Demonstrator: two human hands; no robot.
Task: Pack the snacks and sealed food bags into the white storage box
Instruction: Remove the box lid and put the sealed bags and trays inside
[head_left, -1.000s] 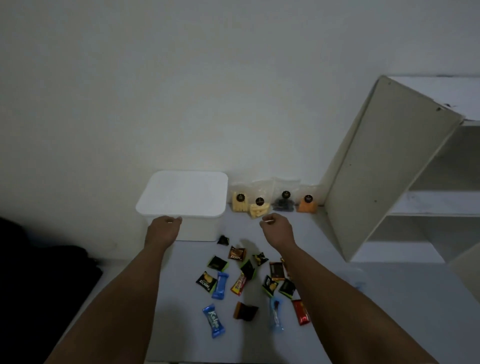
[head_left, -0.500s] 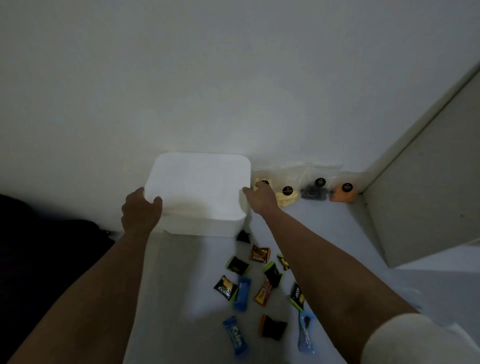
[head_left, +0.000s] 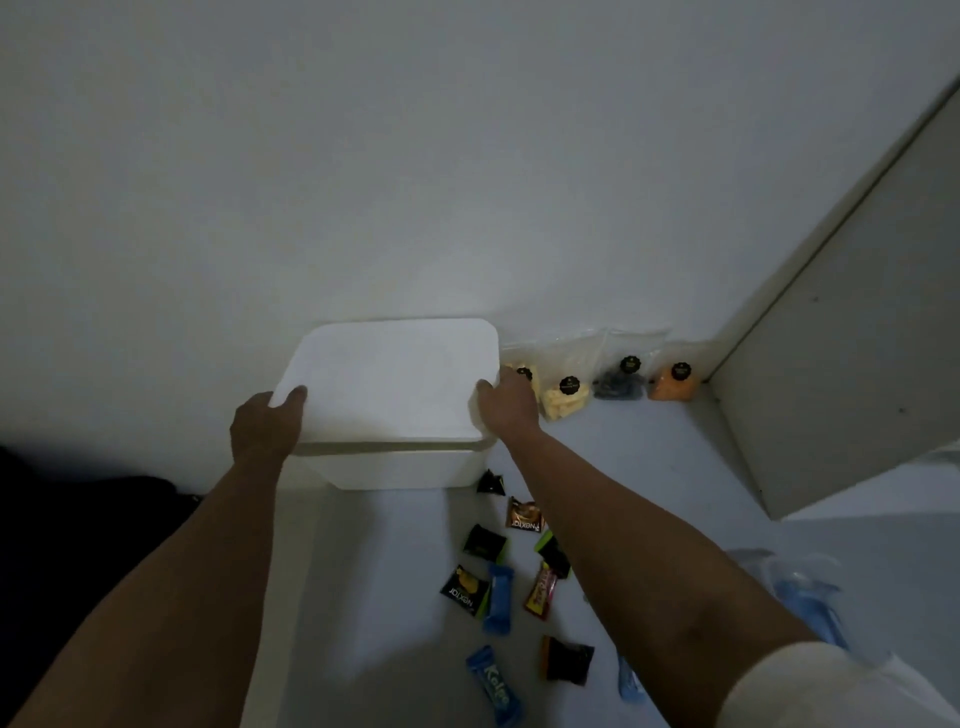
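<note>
The white storage box (head_left: 400, 470) stands against the wall with its white lid (head_left: 389, 379) raised a little at the front, so a dark gap shows under the lid's edge. My left hand (head_left: 267, 428) grips the lid's left side and my right hand (head_left: 506, 402) grips its right side. Several sealed food bags lean on the wall to the right: a yellow one (head_left: 566, 400), a dark one (head_left: 621, 382) and an orange one (head_left: 672, 382). Small wrapped snacks lie scattered in front of the box, among them a blue bar (head_left: 496, 686) and a black packet (head_left: 465, 590); my right forearm covers some.
A tall white cabinet panel (head_left: 841, 364) stands at the right, close to the orange bag. A crumpled blue and clear plastic wrapper (head_left: 800, 597) lies on the table at the right. Left of the table the space is dark.
Both hands reached forward from the table and took hold of the lid's sides. The lid's front has come up slightly off the box. The camera moved closer and looks further left.
</note>
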